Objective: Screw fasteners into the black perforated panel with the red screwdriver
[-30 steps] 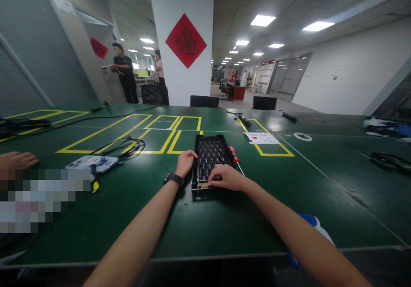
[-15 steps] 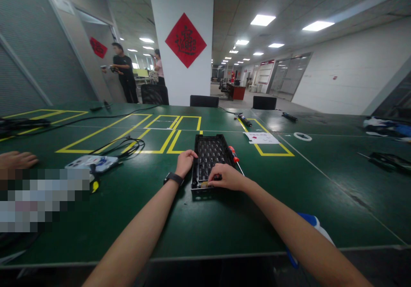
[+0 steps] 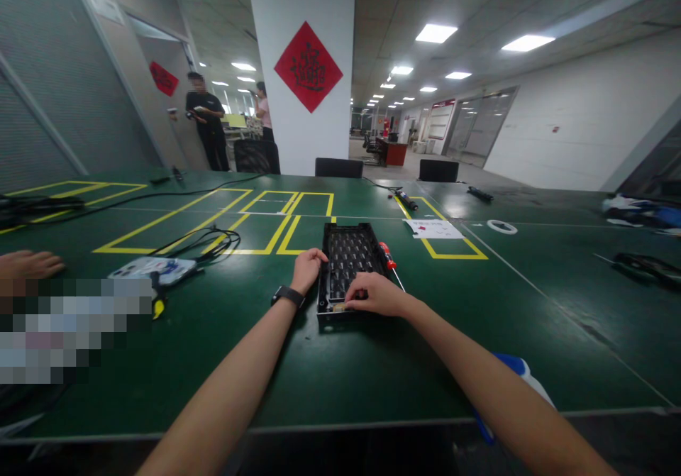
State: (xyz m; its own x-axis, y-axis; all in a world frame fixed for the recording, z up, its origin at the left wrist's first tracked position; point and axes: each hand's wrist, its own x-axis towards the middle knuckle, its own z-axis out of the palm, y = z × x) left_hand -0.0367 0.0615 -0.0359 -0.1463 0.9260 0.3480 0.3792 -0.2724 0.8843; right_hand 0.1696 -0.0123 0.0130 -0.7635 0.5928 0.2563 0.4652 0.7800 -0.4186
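A black screwdriver-bit case (image 3: 348, 256) with rows of small metal bits lies on the green table in front of me. My left hand (image 3: 307, 270), with a dark watch on its wrist, grips the case's left edge. Over the near right part of the case, my right hand (image 3: 375, 293) has its fingers curled in a pinch. Just left of those fingertips, a small yellowish piece (image 3: 339, 307) shows at the case's near end; whatever is between the fingers is hidden. Against the right side of the case lies a red-handled screwdriver (image 3: 388, 256).
A co-worker's hand (image 3: 32, 264) rests at the left, near a white box (image 3: 154, 269) with black cables. Yellow tape outlines mark the table. Further right are a paper sheet (image 3: 433, 229), a white ring (image 3: 501, 227) and a black tool (image 3: 646, 267).
My right fingers have shifted very slightly at the near end of the case. The left hand and the case have stayed in place.
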